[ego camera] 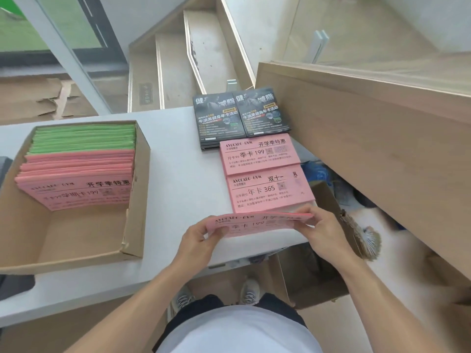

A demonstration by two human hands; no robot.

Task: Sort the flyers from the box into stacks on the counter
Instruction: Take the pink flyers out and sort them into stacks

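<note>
Three stacks lie on the white worktop [173, 159] at two o'clock; both hands' grips hold thin pink paper flyers [257, 223], while the brown cardboard box [132, 200] stays half full.

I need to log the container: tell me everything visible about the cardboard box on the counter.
The cardboard box is a shallow open tray of plain brown card, resting flat on the white counter at its left side. Its far part holds leaning pink flyers with green flyers behind them; the near part shows bare floor. The right wall's near corner looks torn. Neither hand touches it.
</note>
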